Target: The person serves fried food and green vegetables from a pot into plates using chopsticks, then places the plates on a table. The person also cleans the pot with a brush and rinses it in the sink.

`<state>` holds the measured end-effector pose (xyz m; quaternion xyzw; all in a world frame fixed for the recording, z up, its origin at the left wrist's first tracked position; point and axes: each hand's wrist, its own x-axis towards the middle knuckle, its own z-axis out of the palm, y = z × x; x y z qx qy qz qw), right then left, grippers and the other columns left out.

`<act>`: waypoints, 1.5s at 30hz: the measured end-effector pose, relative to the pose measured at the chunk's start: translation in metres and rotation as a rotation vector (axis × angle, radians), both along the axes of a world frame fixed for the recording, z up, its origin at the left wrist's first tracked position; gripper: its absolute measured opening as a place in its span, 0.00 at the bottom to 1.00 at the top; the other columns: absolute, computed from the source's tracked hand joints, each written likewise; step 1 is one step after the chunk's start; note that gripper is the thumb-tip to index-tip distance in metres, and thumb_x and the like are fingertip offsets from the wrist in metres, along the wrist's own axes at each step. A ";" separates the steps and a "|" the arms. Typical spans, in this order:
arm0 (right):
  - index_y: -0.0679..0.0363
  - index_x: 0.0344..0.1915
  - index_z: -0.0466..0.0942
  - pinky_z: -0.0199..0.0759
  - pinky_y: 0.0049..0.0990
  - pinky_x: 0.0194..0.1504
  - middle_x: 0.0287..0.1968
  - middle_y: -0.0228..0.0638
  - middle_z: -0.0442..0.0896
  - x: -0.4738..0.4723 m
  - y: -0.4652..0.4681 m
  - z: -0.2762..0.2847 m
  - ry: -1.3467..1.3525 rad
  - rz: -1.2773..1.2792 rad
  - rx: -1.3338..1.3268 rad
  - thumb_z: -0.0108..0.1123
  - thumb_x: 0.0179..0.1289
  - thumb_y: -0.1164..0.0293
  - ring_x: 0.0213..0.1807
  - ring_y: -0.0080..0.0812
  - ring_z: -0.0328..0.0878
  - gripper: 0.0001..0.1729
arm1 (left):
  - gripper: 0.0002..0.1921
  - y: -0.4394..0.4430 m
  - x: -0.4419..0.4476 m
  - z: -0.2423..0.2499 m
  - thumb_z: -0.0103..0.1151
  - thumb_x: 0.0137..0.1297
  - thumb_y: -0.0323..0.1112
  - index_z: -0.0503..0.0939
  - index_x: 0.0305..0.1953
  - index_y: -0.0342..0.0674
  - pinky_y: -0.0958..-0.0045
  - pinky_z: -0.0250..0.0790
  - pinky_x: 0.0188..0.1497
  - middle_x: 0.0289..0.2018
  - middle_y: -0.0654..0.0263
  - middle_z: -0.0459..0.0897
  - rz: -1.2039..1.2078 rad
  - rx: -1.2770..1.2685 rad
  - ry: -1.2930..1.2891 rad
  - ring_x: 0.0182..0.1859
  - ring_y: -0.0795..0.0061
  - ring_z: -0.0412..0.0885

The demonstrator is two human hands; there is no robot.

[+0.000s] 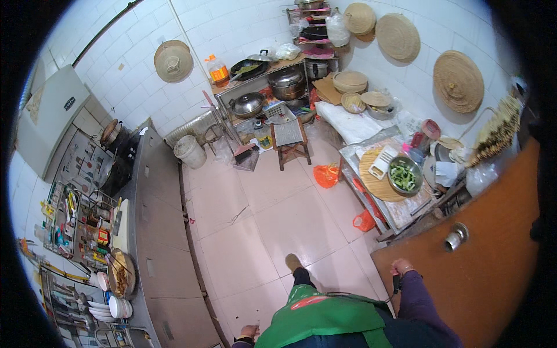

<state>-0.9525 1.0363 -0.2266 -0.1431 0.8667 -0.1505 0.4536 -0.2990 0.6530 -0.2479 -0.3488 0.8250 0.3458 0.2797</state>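
Observation:
My left hand (249,331) hangs low beside the green apron (324,319), over the tiled floor, with a dark band at its wrist. It touches nothing that I can make out, and its fingers are too small to read. My right hand (401,265) is in front of the brown wooden door (487,269), below the round metal doorknob (456,237) and apart from it. Its fingers look curled, but the palm side is hidden. A black device with a cable (396,283) sits at the right wrist. One shoe (293,262) shows ahead on the floor.
On the right, a table holds a round wooden board (370,185), a white grater (383,162) and a metal bowl of chopped greens (404,175). A folding stool (288,132), white bucket (190,151) and orange bags (326,175) stand ahead. Steel cabinets (163,209) run along the left.

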 end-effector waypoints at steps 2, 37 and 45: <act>0.60 0.37 0.81 0.73 0.37 0.30 0.38 0.37 0.84 -0.001 0.002 -0.020 0.135 0.282 0.207 0.51 0.62 0.63 0.29 0.33 0.81 0.15 | 0.11 -0.056 -0.012 0.010 0.58 0.60 0.41 0.78 0.41 0.46 0.61 0.74 0.41 0.36 0.63 0.84 -0.139 -0.161 -0.167 0.39 0.58 0.81; 0.54 0.35 0.80 0.76 0.28 0.32 0.31 0.30 0.84 -0.017 -1.029 -0.013 0.135 0.818 -0.126 0.54 0.59 0.70 0.33 0.31 0.82 0.07 | 0.20 0.066 -0.169 0.075 0.55 0.66 0.44 0.76 0.52 0.37 0.58 0.75 0.39 0.47 0.49 0.80 2.815 0.543 -0.015 0.44 0.56 0.81; 0.54 0.25 0.78 0.70 0.26 0.23 0.20 0.28 0.79 0.305 -1.015 -0.020 0.104 1.782 -0.684 0.56 0.51 0.74 0.19 0.27 0.75 0.04 | 0.10 -0.010 -0.024 0.046 0.53 0.60 0.38 0.82 0.31 0.40 0.71 0.72 0.39 0.29 0.63 0.84 2.521 -0.306 0.117 0.34 0.66 0.82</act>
